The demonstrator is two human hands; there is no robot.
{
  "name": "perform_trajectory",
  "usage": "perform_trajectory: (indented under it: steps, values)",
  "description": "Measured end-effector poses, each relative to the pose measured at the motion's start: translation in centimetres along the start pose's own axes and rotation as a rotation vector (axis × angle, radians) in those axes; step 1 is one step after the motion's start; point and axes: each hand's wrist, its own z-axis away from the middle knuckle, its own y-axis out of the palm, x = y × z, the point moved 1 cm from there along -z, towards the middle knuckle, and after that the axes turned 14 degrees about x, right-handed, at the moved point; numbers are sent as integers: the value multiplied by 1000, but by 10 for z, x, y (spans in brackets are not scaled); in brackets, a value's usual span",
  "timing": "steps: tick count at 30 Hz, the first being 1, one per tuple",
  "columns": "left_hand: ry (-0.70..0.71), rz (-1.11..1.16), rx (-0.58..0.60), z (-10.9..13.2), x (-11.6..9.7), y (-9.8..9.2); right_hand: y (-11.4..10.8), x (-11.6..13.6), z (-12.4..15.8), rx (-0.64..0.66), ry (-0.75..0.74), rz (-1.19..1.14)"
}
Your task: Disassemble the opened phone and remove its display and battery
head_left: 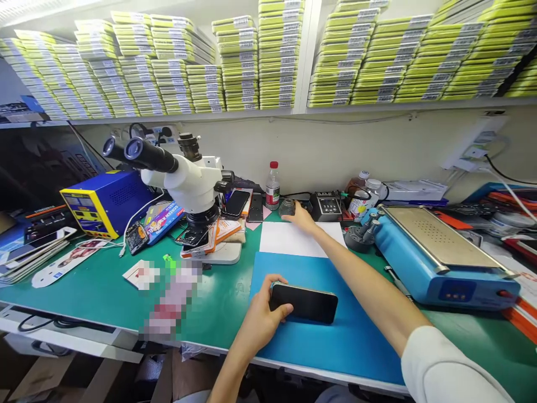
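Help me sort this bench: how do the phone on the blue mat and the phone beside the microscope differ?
The near phone lies flat on the blue mat, gripped by the left hand; the far phone leans tilted beside the microscope, untouched. Both are black.

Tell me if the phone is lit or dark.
Dark: the phone on the blue mat, held at its end by the left hand, shows plain black, nothing lit.

Left hand [262, 319] and right hand [300, 218] bare; white sleeve [444, 364] on right arm
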Motion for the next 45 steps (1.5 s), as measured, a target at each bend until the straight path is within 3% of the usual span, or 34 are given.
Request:
perform_trajectory:
  steps: [6, 11, 15, 19, 25, 31, 35, 39, 45]
  values:
    - [-27, -18, -17, 3, 0, 1, -8, -2, 66, -40, -270, 151]
    - [-78, -12, -26, 1, 1, 0, -13, -27, 114, 75, -279, 211]
    - [-105, -40, -46, 4, 1, 1, 4, -39, 157, 190, -332, 228]
    - [-126, -56, -50, 6, 0, 2, 24, -36, 188, 80, -307, 220]
    - [-140, -21, -60, 12, -4, 5, 22, -31, 192, -54, -411, 206]
    - [-103, -131, -47, 15, -12, 7, 10, -23, 214, -62, -674, 256]
    - [-58, -76, 6, 11, -15, 8, 7, -20, 219, -55, -749, 272]
    - [-80, -97, 3, 10, -12, 7, 9, -20, 216, -41, -713, 264]
    - [-137, -192, -93, 5, -8, 4, 16, -33, 201, -60, -444, 270]
